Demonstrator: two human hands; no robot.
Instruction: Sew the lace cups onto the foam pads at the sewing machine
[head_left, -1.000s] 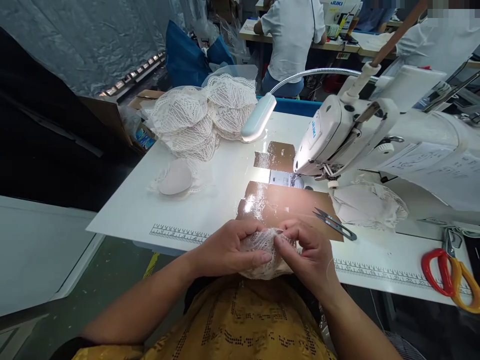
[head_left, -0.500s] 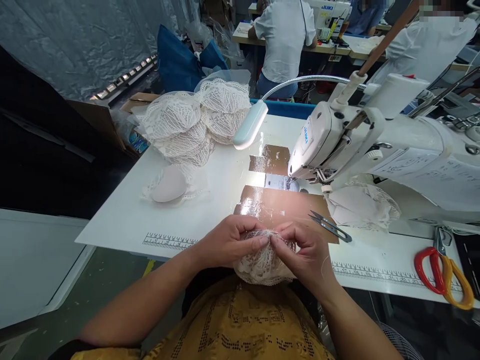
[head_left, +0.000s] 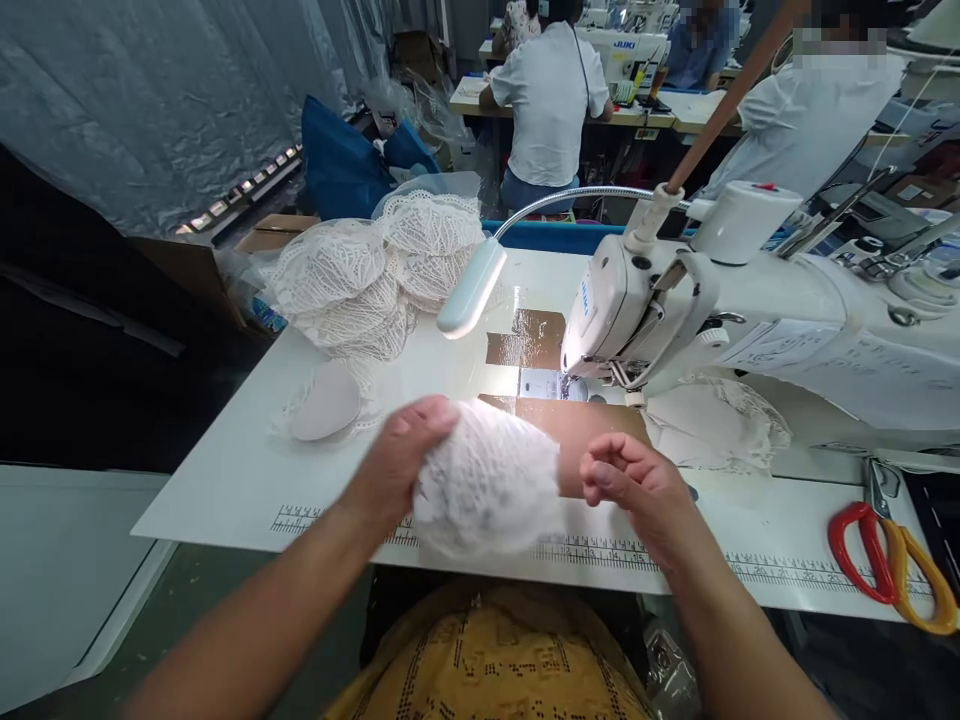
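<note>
My left hand point(head_left: 409, 445) is closed on the left edge of a white lace cup point(head_left: 487, 480), held up above the front of the table and blurred by motion. To the right of it, apart from the lace, is my right hand point(head_left: 626, 475). Its fingers are curled toward the thumb; whether anything small is between them is hidden. Behind the hands stands a white sewing machine point(head_left: 637, 300), its needle area over a metal plate point(head_left: 540, 384). Brown tape point(head_left: 544, 335) covers parts of the tabletop. A tip of the thread snips point(head_left: 692, 493) shows beside my right hand.
Stacked lace cups point(head_left: 337, 270) lie at the back left, with a smooth pad point(head_left: 326, 402) on lace before them. More lace pieces point(head_left: 712, 425) lie under the machine arm. Scissors point(head_left: 889, 560) rest at the right edge. A lamp point(head_left: 472, 288) overhangs the table. Co-workers point(head_left: 555, 110) sit beyond.
Both hands were together on the gathered lace near my body. Now my right hand has let go and moved right, while my left has carried the lace forward and left, spread out.
</note>
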